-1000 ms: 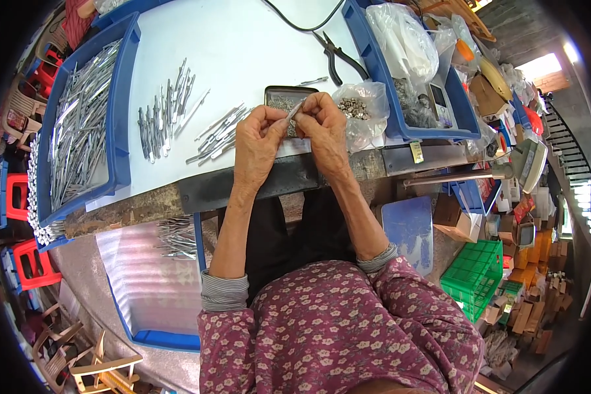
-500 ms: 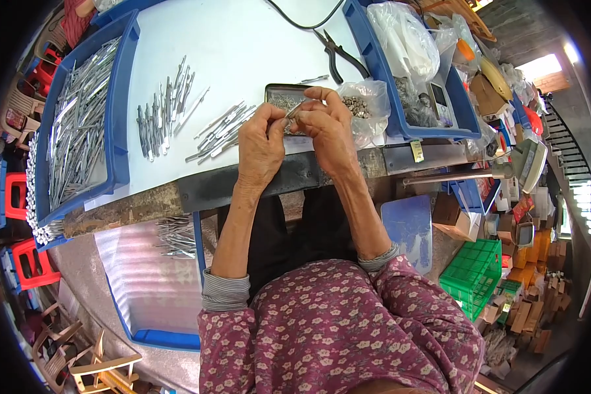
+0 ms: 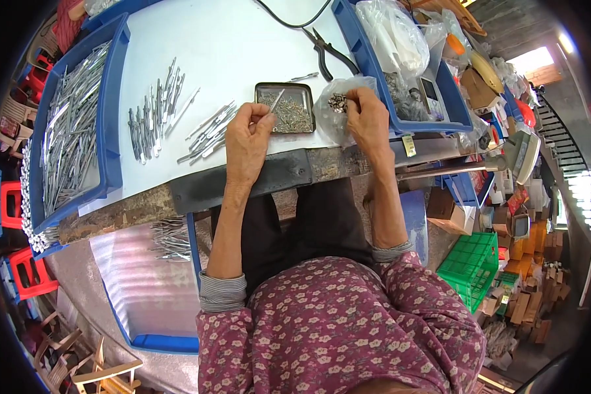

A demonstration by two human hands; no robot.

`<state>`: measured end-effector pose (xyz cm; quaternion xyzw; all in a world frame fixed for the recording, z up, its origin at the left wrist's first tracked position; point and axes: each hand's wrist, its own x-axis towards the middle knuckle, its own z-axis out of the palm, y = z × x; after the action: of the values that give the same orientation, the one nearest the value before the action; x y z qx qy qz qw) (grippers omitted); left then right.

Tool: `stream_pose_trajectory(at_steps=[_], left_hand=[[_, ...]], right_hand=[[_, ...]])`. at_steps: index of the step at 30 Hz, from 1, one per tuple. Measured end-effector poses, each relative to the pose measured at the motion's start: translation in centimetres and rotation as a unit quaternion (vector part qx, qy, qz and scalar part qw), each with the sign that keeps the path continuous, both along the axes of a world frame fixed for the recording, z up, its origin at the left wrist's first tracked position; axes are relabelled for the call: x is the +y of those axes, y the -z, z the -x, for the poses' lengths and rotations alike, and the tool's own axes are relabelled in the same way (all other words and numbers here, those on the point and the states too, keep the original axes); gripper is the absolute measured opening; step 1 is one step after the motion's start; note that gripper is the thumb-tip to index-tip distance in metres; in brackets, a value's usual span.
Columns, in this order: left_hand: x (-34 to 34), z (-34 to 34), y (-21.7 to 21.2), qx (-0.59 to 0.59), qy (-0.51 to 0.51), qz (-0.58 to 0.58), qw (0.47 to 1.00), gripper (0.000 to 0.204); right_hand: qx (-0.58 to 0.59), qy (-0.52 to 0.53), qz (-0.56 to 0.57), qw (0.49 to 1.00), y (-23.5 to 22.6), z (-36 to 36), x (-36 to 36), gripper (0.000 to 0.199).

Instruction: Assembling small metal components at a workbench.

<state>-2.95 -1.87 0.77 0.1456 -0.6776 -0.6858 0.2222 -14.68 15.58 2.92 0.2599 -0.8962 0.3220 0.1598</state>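
Person assembling small metal parts at a white worktable (image 3: 243, 46).
Left hand (image 3: 248, 134) pinches a thin silver metal rod (image 3: 276, 102); right hand (image 3: 368, 118), fingers closed, picks in a clear plastic bag of small fittings (image 3: 338, 105). Steady the rod.

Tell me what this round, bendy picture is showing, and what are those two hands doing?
A person wears a camera on their head, looking down, so you see their own arms. Its wide lens bends straight edges.

The left hand pinches a thin silver metal rod over a small dark metal tray of tiny screws. The right hand reaches into a clear plastic bag of little metal bits.

On the white worktable lie two small piles of silver rods, black-handled pliers, and a long blue plastic tray full of metal rods.
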Motion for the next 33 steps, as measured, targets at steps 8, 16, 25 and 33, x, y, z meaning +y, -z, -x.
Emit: stream_pose_trajectory(at_steps=[8, 16, 25, 33], left_hand=[[0.1, 0.1, 0.2, 0.002, 0.007, -0.037, 0.999, 0.011], [0.4, 0.0, 0.0, 0.010, -0.006, -0.009, 1.000, 0.011], [0.4, -0.2, -0.5, 0.005, 0.004, -0.025, 1.000, 0.012], [0.1, -0.2, -0.5, 0.057, 0.007, -0.123, 0.991, 0.012]], right_hand=[[0.012, 0.000, -0.168, 0.986, 0.5, 0.5, -0.5, 0.011], [0.047, 0.002, -0.192, 0.980, 1.3, 0.8, -1.0, 0.007], [0.055, 0.029, -0.006, 0.998, 0.5, -0.5, -1.6, 0.011], [-0.271, -0.177, 0.273, 0.906, -0.5, -4.9, -5.9, 0.007]])
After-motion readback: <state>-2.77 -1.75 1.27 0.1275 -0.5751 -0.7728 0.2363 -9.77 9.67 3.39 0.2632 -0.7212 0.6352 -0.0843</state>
